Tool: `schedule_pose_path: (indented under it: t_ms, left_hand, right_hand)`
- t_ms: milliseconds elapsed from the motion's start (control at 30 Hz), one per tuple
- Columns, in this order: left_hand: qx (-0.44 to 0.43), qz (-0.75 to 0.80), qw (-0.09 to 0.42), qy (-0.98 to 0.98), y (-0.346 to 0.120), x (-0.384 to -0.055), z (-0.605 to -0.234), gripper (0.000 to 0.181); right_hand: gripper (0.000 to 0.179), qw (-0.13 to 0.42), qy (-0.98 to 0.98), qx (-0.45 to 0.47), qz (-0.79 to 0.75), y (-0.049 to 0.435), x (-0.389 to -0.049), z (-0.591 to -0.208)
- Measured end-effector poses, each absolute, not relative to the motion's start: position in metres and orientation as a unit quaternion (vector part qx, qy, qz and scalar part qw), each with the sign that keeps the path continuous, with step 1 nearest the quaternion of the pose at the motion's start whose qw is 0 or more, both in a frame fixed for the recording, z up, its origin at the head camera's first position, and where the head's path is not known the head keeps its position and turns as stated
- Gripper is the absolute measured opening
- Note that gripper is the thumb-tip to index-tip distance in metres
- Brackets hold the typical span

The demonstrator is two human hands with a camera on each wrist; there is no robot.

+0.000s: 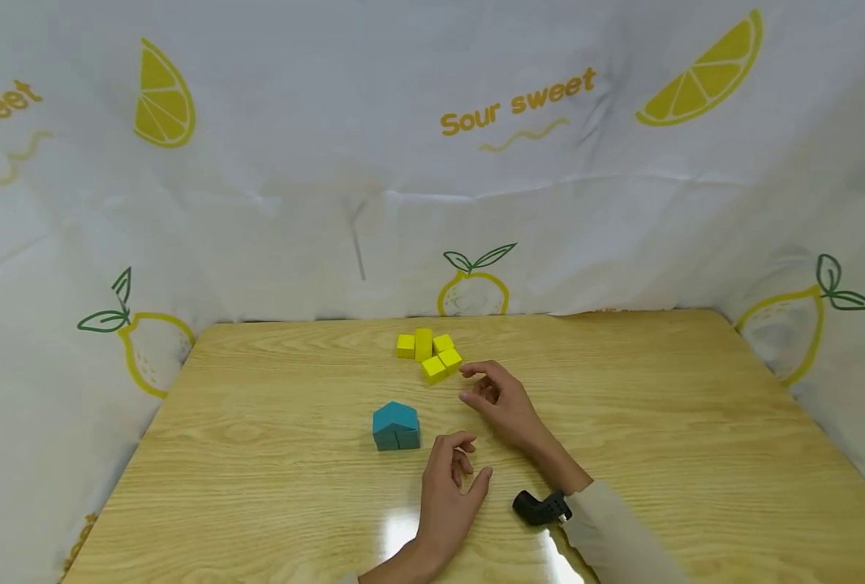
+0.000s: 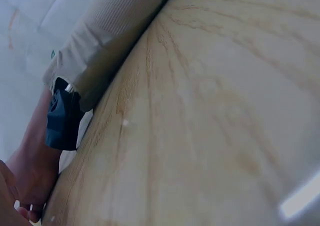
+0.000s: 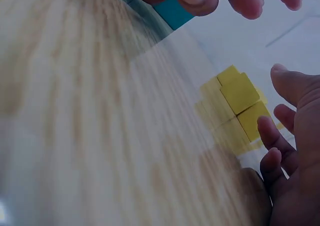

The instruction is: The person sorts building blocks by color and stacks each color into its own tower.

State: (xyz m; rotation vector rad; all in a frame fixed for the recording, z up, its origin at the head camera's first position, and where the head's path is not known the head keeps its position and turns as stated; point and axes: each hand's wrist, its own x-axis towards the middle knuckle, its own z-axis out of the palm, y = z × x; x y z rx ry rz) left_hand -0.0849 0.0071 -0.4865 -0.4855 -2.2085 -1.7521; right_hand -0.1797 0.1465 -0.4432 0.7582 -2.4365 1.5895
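Note:
Loosely bent fingers and nothing held mark my right hand [image 1: 504, 408], which hovers just right of several yellow blocks [image 1: 435, 369]. The right wrist view shows the same hand [image 3: 305, 131] at its right edge, thumb and fingers apart, with the yellow blocks [image 3: 240, 93] beyond. My left hand [image 1: 449, 496] is nearer the table's front, its fingers half bent and its thumb spread away, also holding nothing. Left of it stands a small teal block house [image 1: 396, 426], a pointed piece on top of lower blocks. Part of the teal house [image 3: 175, 11] shows behind left-hand fingers [image 3: 245, 1].
Everything stands on a wood-grain table [image 1: 272, 454]. A black wrist camera [image 1: 540, 508] is worn at the right sleeve [image 1: 615, 527]. White cloth with lemon prints [image 1: 330, 146] rises behind the table and along both sides.

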Motion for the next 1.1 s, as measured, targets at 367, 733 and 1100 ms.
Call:
schedule_pose_path:
  t_ms: [367, 733, 1100]
  left_hand:
    - [-0.135, -0.612, 0.164, -0.762, 0.014, -0.087, -0.488, 0.040]
    - [-0.115, -0.594, 0.201, -0.770, 0.027, -0.096, -0.488, 0.041]
    - [-0.088, -0.548, 0.238, -0.797, 0.033, -0.119, -0.485, 0.036]
  right_hand:
    - [0.047, 0.059, -0.792, 0.332, 0.509, 0.135, -0.223, -0.482]
    - [0.034, 0.094, -0.821, 0.345, 0.445, 0.128, -0.233, -0.479]
    - [0.032, 0.075, -0.826, 0.302, 0.469, 0.158, -0.220, -0.479]
